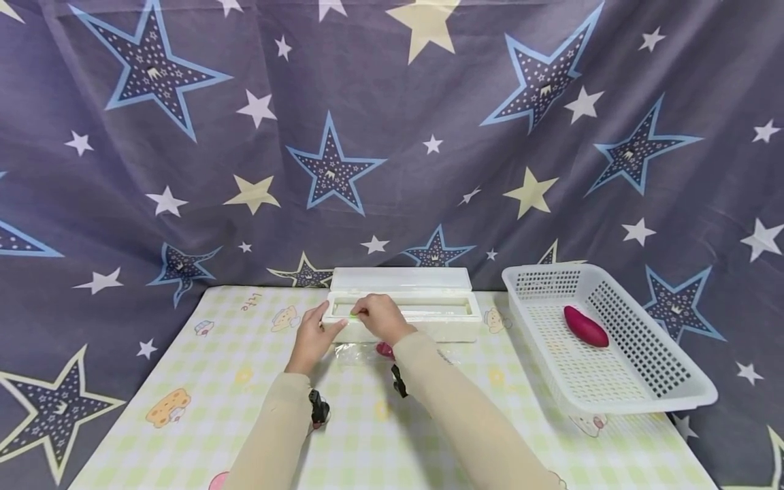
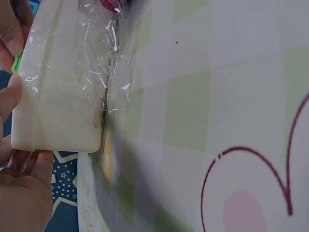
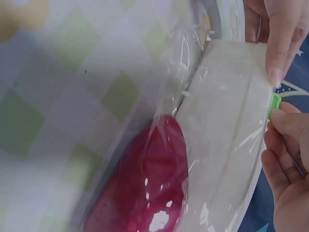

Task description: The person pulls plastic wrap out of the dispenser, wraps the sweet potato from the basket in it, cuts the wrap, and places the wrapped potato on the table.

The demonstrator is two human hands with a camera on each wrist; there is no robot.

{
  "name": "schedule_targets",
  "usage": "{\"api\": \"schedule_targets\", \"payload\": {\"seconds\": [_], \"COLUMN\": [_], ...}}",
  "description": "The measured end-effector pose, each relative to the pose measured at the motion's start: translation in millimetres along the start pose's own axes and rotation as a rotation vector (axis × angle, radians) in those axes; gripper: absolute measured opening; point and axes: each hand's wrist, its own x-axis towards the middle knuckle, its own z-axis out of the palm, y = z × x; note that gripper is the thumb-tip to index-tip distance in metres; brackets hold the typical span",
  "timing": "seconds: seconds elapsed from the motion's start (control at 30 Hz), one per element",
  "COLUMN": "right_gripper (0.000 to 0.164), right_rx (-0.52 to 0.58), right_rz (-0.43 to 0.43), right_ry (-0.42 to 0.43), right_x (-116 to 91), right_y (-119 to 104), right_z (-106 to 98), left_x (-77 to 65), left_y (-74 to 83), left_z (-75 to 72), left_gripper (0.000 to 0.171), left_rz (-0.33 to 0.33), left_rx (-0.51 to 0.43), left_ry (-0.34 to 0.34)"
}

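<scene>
A long white cling film box (image 1: 441,331) stands at the back of the table, its lid (image 1: 401,280) raised. My left hand (image 1: 311,339) grips the box's left end, thumb at the front top edge and fingers round the end. Close to that thumb, my right hand (image 1: 382,320) pinches a small green slider (image 3: 275,105) on the box's upper edge. Clear cling film (image 2: 118,72) hangs down the box's front onto the table. A magenta sweet potato (image 3: 149,174) lies before the box with film over it, mostly hidden by my right forearm in the head view.
To the right, a white perforated plastic basket (image 1: 695,395) holds another magenta sweet potato (image 1: 586,327). A checked cloth (image 1: 202,367) covers the table. Directly behind the table hangs a dark curtain (image 1: 392,95) with stars.
</scene>
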Motion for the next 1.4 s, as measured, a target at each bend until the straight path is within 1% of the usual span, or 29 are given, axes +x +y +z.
{"api": "schedule_targets", "payload": {"seconds": [0.2,0.4,0.67,0.83,1.23,1.4], "right_gripper": [0.014,0.014,0.018,0.021,0.022,0.023], "right_rx": [-0.043,-0.046,-0.067,-0.073,-0.081,-0.094], "right_rz": [-0.03,-0.024,0.005,-0.004,0.003,0.002], "right_ry": [0.023,0.033,0.025,0.019,0.002,0.01], "right_x": [3,7,6,8,8,6], "right_y": [-13,-21,-25,-27,-26,-26], "right_z": [10,13,15,16,16,16], "left_x": [-1.2,-0.5,0.9,1.9,1.8,1.8], "left_y": [-0.5,-0.1,-2.6,-2.4,-3.9,-4.0], "left_z": [-0.1,-2.4,-0.6,-0.6,-1.1,-0.9], "left_gripper": [0.074,0.073,0.073,0.072,0.073,0.072], "left_rz": [0.002,0.016,0.007,0.018,0.015,0.015], "left_rx": [-0.014,-0.018,0.0,-0.005,0.0,0.0], "left_ry": [-0.004,0.008,-0.002,0.015,0.006,0.005]}}
